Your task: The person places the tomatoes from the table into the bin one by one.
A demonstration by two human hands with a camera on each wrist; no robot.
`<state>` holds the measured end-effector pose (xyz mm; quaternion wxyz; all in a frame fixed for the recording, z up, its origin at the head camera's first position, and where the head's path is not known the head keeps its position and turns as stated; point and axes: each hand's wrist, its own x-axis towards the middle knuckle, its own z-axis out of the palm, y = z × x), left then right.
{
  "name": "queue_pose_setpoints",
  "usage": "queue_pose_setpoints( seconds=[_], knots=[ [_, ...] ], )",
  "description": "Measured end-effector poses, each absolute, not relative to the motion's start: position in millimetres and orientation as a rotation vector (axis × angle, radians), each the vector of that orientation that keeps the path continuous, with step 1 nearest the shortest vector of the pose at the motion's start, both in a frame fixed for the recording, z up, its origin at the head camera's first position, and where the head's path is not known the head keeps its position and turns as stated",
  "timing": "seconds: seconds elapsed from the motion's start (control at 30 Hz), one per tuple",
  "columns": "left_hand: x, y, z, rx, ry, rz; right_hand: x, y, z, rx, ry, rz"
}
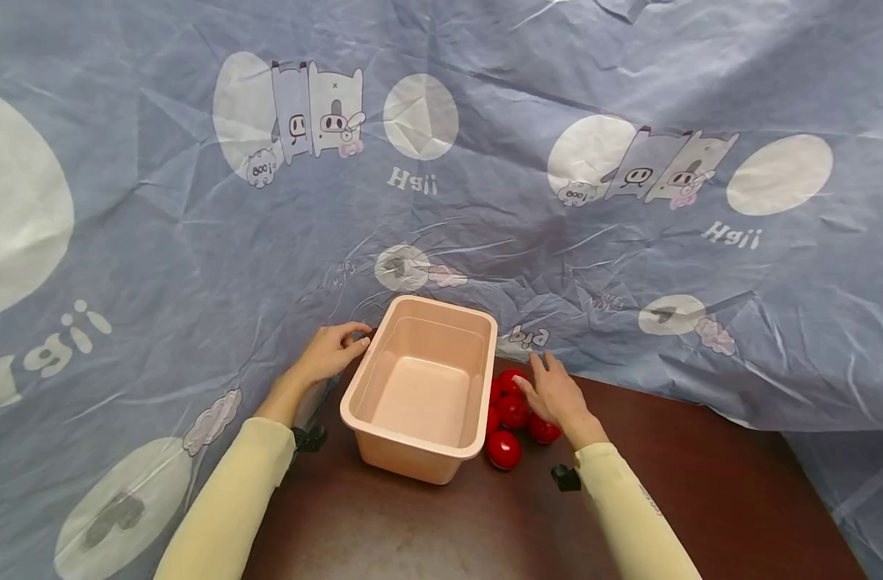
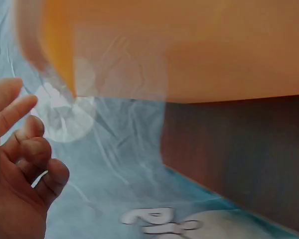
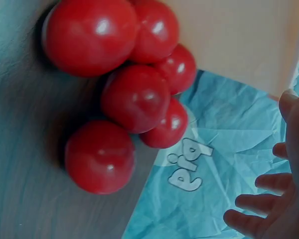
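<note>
A pink plastic basin (image 1: 421, 399) stands upright on the dark brown table, with nothing inside. Beside its left rim is my left hand (image 1: 327, 352), fingers relaxed and fingertips close to the edge. The left wrist view has the same hand (image 2: 27, 164) with loosely bent fingers and nothing in them, below the basin's outer wall (image 2: 214, 55). Several glossy red, tomato-like balls (image 1: 503, 449) are clustered against the basin's right side. Over the back of this cluster reaches my right hand (image 1: 560, 396), its fingers spread. In the right wrist view that hand (image 3: 274, 199) holds nothing.
A blue-grey cloth (image 1: 499, 242) printed with pigs and lettering hangs behind and along the left, close to the basin. The brown tabletop (image 1: 702, 483) extends to the right and toward the front. Each wrist carries a small black device (image 1: 565, 478).
</note>
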<state>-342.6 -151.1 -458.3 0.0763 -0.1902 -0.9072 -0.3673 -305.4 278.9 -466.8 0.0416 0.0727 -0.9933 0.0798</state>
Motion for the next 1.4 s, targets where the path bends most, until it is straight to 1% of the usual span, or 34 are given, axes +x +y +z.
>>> queue_pose_setpoints(
  seconds=[0.3, 0.47, 0.63, 0.87, 1.07, 1.27, 1.4],
  knots=[
    [-319, -156, -499, -0.604, -2.506, -1.395, -303, 294, -486, 0.214, -3.019, 0.29],
    [-304, -151, -517, -0.696, -2.385, -1.663, -299, 305, -511, 0.191, -3.005, 0.397],
    [-296, -145, -529, -0.717, -2.394, -1.747, -295, 322, -535, 0.12, -3.023, 0.471],
    [-298, -145, -536, -0.657, -2.386, -1.72, -290, 344, -550, 0.005, -2.993, 0.648],
    [-293, -144, -531, -0.635, -2.346, -1.876, -283, 345, -569, -0.086, -2.844, 0.939],
    [-278, -147, -511, -0.741, -2.276, -2.045, -278, 341, -586, -0.154, -2.784, 1.151],
    [-278, -148, -513, -0.831, -2.223, -2.117, -275, 340, -593, -0.217, -2.745, 1.271]
  ],
)
